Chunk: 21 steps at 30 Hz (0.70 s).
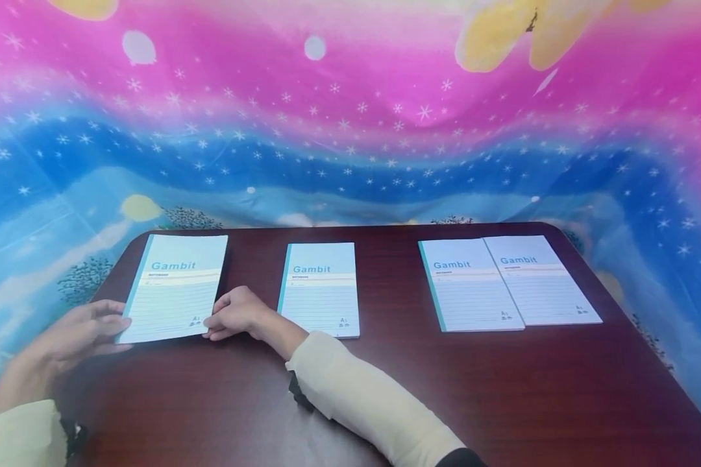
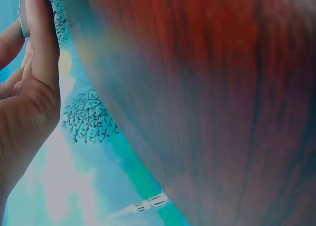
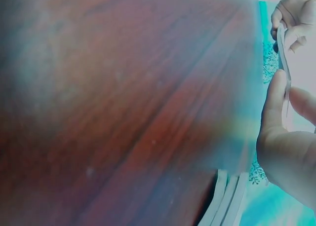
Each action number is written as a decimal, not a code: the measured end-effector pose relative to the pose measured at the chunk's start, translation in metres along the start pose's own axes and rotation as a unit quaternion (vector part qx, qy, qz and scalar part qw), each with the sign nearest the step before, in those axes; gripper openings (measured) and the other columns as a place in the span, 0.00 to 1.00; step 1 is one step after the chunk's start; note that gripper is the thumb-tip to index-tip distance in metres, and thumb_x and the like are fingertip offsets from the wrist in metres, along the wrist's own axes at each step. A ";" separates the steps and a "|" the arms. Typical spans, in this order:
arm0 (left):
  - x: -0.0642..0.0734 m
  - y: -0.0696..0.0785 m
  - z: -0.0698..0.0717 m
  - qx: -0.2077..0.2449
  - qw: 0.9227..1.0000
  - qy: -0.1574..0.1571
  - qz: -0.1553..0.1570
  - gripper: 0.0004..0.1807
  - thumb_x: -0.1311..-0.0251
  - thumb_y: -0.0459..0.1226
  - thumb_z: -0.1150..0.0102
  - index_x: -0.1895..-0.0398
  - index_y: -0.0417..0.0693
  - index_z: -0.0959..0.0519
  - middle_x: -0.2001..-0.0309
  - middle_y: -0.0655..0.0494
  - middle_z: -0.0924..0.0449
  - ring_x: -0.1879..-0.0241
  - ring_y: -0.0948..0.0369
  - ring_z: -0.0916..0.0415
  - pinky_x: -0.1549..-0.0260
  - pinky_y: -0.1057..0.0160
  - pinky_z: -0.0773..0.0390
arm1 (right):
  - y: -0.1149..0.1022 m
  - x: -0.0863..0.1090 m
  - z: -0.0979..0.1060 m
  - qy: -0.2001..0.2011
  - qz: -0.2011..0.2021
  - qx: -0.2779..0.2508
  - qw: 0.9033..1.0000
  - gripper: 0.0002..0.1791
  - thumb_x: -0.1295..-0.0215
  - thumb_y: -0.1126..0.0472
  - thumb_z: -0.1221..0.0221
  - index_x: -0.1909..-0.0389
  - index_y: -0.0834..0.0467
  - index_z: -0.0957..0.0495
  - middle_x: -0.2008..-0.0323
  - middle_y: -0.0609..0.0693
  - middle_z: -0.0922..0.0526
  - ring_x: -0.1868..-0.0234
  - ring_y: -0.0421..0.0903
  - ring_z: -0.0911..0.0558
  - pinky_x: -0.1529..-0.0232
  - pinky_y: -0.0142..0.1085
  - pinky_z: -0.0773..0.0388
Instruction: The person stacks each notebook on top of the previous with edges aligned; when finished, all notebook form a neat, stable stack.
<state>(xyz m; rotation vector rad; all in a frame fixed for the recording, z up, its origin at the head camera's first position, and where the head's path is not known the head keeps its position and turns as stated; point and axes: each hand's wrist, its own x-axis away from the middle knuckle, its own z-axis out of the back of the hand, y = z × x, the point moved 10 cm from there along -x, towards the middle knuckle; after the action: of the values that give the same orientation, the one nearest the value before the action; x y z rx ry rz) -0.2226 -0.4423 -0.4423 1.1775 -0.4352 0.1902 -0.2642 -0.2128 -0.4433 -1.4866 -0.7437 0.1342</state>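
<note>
Sleeves (image 1: 380, 402), pale cream in colour, cover both your arms at the near side; below them is the table (image 1: 257, 402), dark red-brown and a bit shiny; a small black thing (image 1: 300, 391) pokes out under the right one, too hidden to name. Your two hands are apart, with one held notebook (image 1: 178, 285) between them, at the left side of the table; your left hand (image 1: 82, 334) pinches its left edge, low down; your right hand (image 1: 236, 314) pinches its near right corner; the near end looks lifted off the wood, and I cannot tell if the far end touches it. It says "Gambit" in big blue letters, has a green strip down its left side, and lies face up. Just right of your right hand, the middle notebook (image 1: 319, 292) lies flat, with the same cover; well over to the right, two more lie side by side and touch, the inner notebook (image 1: 473, 285) and the outer notebook (image 1: 543, 279). Past the table hangs a bright cloth (image 1: 350, 168); it is blue low down and pink higher up, with little white stars and big yellow shapes.
</note>
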 end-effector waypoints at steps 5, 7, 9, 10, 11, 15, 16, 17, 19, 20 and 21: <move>-0.002 0.005 -0.005 -0.014 1.000 0.006 -0.005 0.24 0.23 0.29 0.55 0.35 0.22 0.47 0.57 0.53 0.19 0.58 0.60 0.16 0.54 0.53 0.15 | -0.004 0.001 0.006 0.008 0.006 0.018 1.000 0.06 0.37 0.77 0.37 0.70 0.67 0.23 0.75 0.58 0.17 0.69 0.53 0.12 0.69 0.38 0.13; -0.003 0.007 -0.007 -0.022 1.000 0.009 -0.008 0.25 0.22 0.30 0.55 0.34 0.21 0.49 0.56 0.53 0.19 0.58 0.60 0.16 0.55 0.53 0.15 | -0.005 0.003 0.009 0.006 0.009 0.024 1.000 0.06 0.36 0.76 0.37 0.70 0.67 0.23 0.74 0.57 0.17 0.69 0.52 0.12 0.68 0.38 0.13; -0.004 0.009 -0.008 -0.027 1.000 0.011 -0.009 0.27 0.22 0.31 0.56 0.32 0.20 0.50 0.56 0.52 0.19 0.58 0.60 0.16 0.55 0.54 0.15 | -0.007 0.004 0.011 0.002 0.011 0.026 1.000 0.05 0.36 0.76 0.37 0.69 0.67 0.22 0.73 0.56 0.17 0.69 0.51 0.12 0.67 0.38 0.13; -0.004 0.010 -0.009 -0.028 0.999 0.011 -0.010 0.27 0.22 0.31 0.56 0.32 0.20 0.52 0.56 0.52 0.20 0.58 0.61 0.16 0.55 0.54 0.15 | -0.008 0.005 0.013 -0.002 0.012 0.026 1.000 0.05 0.36 0.76 0.37 0.68 0.67 0.22 0.72 0.56 0.17 0.69 0.52 0.12 0.67 0.38 0.13; -0.004 0.011 -0.011 -0.029 0.999 0.010 -0.013 0.28 0.21 0.31 0.57 0.31 0.19 0.53 0.55 0.51 0.20 0.57 0.61 0.16 0.55 0.54 0.15 | -0.009 0.005 0.014 -0.005 0.014 0.025 1.000 0.04 0.36 0.76 0.37 0.68 0.67 0.22 0.72 0.56 0.17 0.68 0.52 0.12 0.67 0.38 0.13; -0.005 0.015 -0.015 -0.030 0.999 0.012 -0.021 0.30 0.21 0.32 0.58 0.30 0.18 0.56 0.55 0.51 0.20 0.58 0.62 0.17 0.55 0.54 0.15 | -0.013 0.007 0.019 -0.010 0.018 0.031 0.999 0.04 0.36 0.76 0.37 0.66 0.68 0.22 0.71 0.57 0.18 0.67 0.53 0.12 0.66 0.39 0.13; -0.006 0.016 -0.016 -0.029 0.999 0.012 -0.023 0.30 0.21 0.32 0.58 0.30 0.18 0.56 0.55 0.51 0.21 0.58 0.63 0.17 0.55 0.55 0.15 | -0.013 0.007 0.021 -0.010 0.019 0.035 0.999 0.03 0.36 0.76 0.37 0.66 0.68 0.22 0.71 0.57 0.17 0.66 0.53 0.12 0.66 0.39 0.13; -0.007 0.017 -0.017 -0.030 0.999 0.012 -0.025 0.30 0.21 0.33 0.57 0.30 0.19 0.56 0.54 0.51 0.21 0.58 0.63 0.17 0.55 0.55 0.15 | -0.014 0.008 0.023 -0.009 0.019 0.040 0.999 0.03 0.36 0.76 0.37 0.66 0.68 0.22 0.71 0.57 0.17 0.66 0.53 0.11 0.65 0.40 0.13; -0.009 0.021 -0.020 -0.028 0.999 0.012 -0.027 0.30 0.21 0.33 0.57 0.30 0.20 0.55 0.53 0.50 0.21 0.57 0.63 0.17 0.54 0.55 0.15 | -0.013 0.007 0.027 -0.007 0.021 0.049 0.999 0.03 0.36 0.76 0.37 0.67 0.69 0.22 0.71 0.57 0.17 0.66 0.52 0.11 0.66 0.39 0.13; -0.010 0.022 -0.022 -0.028 0.999 0.010 -0.029 0.30 0.21 0.34 0.57 0.30 0.20 0.55 0.53 0.49 0.22 0.57 0.63 0.17 0.54 0.55 0.15 | -0.013 0.007 0.029 -0.005 0.021 0.052 0.998 0.03 0.36 0.76 0.37 0.66 0.70 0.22 0.71 0.56 0.17 0.66 0.52 0.11 0.66 0.39 0.13; -0.011 0.024 -0.023 -0.029 0.999 0.009 -0.031 0.30 0.20 0.34 0.57 0.30 0.20 0.55 0.52 0.49 0.22 0.57 0.63 0.17 0.54 0.55 0.15 | -0.013 0.008 0.032 -0.005 0.021 0.054 0.998 0.03 0.35 0.76 0.37 0.66 0.70 0.22 0.71 0.57 0.17 0.66 0.52 0.11 0.66 0.39 0.13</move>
<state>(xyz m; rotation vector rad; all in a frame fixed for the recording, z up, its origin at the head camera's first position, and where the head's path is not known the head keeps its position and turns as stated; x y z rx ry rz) -0.2364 -0.4107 -0.4337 1.1306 -0.3862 0.1331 -0.2795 -0.1836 -0.4316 -1.4003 -0.7025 0.2100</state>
